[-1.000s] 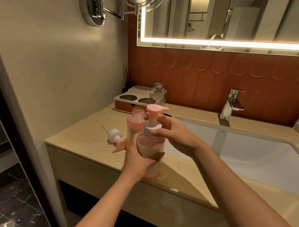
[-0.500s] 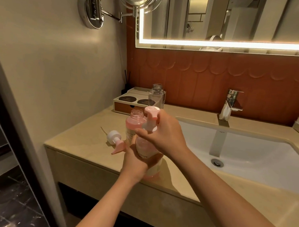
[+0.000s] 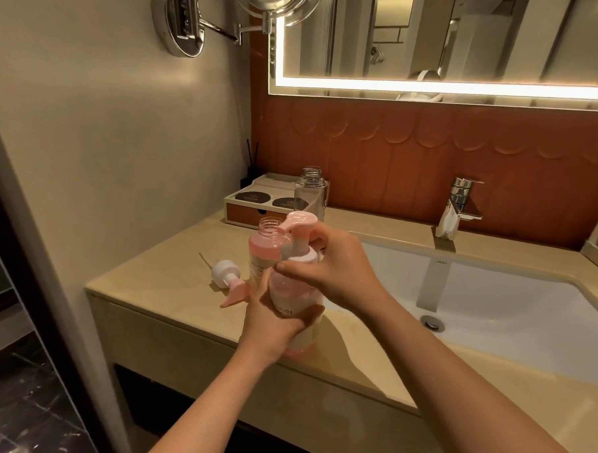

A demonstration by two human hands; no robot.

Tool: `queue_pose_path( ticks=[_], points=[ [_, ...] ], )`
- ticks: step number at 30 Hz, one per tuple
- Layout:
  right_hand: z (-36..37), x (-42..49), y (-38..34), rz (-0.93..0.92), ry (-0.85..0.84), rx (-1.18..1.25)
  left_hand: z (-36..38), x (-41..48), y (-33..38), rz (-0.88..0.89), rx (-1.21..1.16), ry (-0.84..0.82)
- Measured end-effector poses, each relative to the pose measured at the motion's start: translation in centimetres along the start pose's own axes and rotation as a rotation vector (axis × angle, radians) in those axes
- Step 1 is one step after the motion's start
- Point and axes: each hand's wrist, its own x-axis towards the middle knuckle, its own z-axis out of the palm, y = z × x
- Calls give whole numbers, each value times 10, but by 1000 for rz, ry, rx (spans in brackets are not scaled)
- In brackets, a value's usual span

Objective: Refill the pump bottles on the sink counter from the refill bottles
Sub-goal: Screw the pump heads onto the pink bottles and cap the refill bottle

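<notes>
Your left hand [image 3: 272,324] grips the pump bottle [image 3: 296,301] at frame center. Your right hand [image 3: 336,272] pinches its pump top [image 3: 298,240].

Chrome faucet [image 3: 463,199] stands behind the white basin [image 3: 493,296], drain [image 3: 432,323] showing at the bottom. Rust-coloured scalloped tiles [image 3: 396,155] run under a backlit mirror [image 3: 470,38]. A round swing-arm mirror [image 3: 278,1] hangs off the left wall. A little drawer box [image 3: 253,212] topped with two dark discs [image 3: 252,197] sits in the back corner, with a reed diffuser [image 3: 247,181] just behind it.
</notes>
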Motion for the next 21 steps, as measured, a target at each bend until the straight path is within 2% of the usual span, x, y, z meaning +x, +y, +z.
queue_pose_path(
  ticks=[3, 5, 6, 8, 10, 11, 21],
  points=[
    [18, 0, -3, 67, 188, -280, 2, -1, 5, 33, -18, -16],
    [16, 2, -1, 76, 155, -304, 2, -1, 7, 49, -17, 0],
    [10, 4, 0, 64, 58, -172, 2, -1, 8, 58, -6, 4],
    [-7, 7, 0, 47, -254, 174, 1, 0, 7, 55, 44, -14],
    [-21, 10, 2, 55, -486, 321, -1, 1, 4, 24, 71, -30],
    [-23, 12, 5, 49, -508, 330, -1, 1, 2, -1, 62, -22],
    [-9, 3, 9, -44, -213, 156, 2, 0, -3, -26, 39, 32]
  ],
)
